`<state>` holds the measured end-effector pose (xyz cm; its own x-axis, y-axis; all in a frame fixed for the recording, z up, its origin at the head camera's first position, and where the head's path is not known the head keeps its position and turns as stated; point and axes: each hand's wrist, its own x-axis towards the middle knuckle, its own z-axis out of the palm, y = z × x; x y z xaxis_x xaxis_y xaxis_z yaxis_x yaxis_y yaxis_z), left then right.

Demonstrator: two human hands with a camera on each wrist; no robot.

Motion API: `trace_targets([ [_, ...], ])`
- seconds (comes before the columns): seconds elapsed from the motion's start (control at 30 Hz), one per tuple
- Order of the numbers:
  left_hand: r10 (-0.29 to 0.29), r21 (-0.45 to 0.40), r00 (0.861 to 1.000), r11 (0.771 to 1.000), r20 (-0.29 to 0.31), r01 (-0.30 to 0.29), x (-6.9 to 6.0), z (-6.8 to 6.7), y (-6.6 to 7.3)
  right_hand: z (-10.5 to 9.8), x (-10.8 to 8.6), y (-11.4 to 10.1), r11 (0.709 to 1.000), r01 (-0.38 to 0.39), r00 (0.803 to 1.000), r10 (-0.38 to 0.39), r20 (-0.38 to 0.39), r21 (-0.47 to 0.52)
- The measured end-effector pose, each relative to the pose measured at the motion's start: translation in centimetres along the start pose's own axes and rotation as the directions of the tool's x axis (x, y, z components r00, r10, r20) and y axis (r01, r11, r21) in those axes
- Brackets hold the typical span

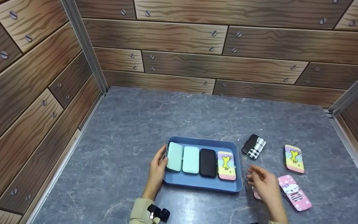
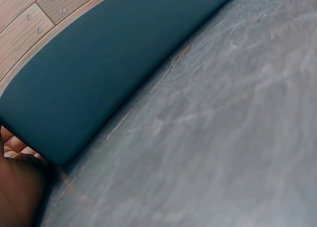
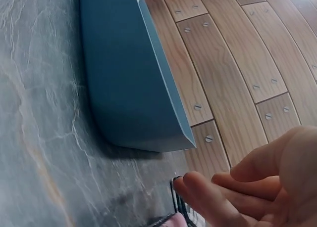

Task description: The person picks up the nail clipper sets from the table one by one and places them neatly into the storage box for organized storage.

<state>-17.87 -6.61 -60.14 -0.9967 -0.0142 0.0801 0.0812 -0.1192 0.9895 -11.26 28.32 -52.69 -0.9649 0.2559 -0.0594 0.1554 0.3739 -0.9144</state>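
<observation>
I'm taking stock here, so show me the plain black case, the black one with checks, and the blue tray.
Plain black case (image 1: 208, 163): head view, middle of its top.
Black case with checks (image 1: 254, 147): head view, middle of its top.
Blue tray (image 1: 187, 179): head view, bare floor, near side.

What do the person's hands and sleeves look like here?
The left hand and right hand wear no gloves. The left sleeve is beige, with a small black device at the cuff. Only a beige sliver of the right sleeve shows.
</observation>
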Motion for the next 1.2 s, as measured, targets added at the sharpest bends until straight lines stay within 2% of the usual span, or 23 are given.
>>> trace_targets([
  [0.13,-0.009,0.004,1.0,1.0,0.002,0.009,0.0,0.0,0.1,-0.4,-0.3,-0.1,0.996,0.005,0.999,-0.009,-0.038,-0.085],
  [0.2,-0.013,0.001,1.0,1.0,0.006,0.013,0.0,0.0,0.2,-0.5,-0.5,0.0,0.987,0.034,0.995,-0.048,-0.082,-0.157],
  [0.37,0.0,-0.014,1.0,1.0,0.011,0.0,0.0,0.0,0.2,-0.9,-0.7,0.8,0.924,0.119,0.961,-0.199,-0.19,-0.363],
  [0.5,-0.003,-0.019,1.0,1.0,0.013,0.003,0.0,0.0,0.2,-1.1,-0.6,1.6,0.892,0.153,0.942,-0.261,-0.21,-0.425],
  [0.7,-0.019,-0.038,1.0,0.999,0.015,0.019,0.0,0.0,0.1,-1.2,-0.5,2.5,0.878,0.143,0.945,-0.258,-0.2,-0.457],
  [0.93,-0.009,-0.029,1.0,1.0,0.011,0.01,0.0,-0.1,0.3,-0.7,-0.7,2.8,0.88,0.138,0.93,-0.272,-0.245,-0.454],
  [1.07,0.009,-0.04,1.0,0.999,0.016,-0.008,0.0,-0.1,0.4,-0.4,-1.1,2.8,0.882,0.099,0.93,-0.246,-0.272,-0.461],
  [1.2,0.009,-0.053,1.0,0.999,0.015,-0.008,-0.1,-0.1,0.2,-0.5,-1.5,2.8,0.869,-0.001,0.948,-0.157,-0.277,-0.495],
])
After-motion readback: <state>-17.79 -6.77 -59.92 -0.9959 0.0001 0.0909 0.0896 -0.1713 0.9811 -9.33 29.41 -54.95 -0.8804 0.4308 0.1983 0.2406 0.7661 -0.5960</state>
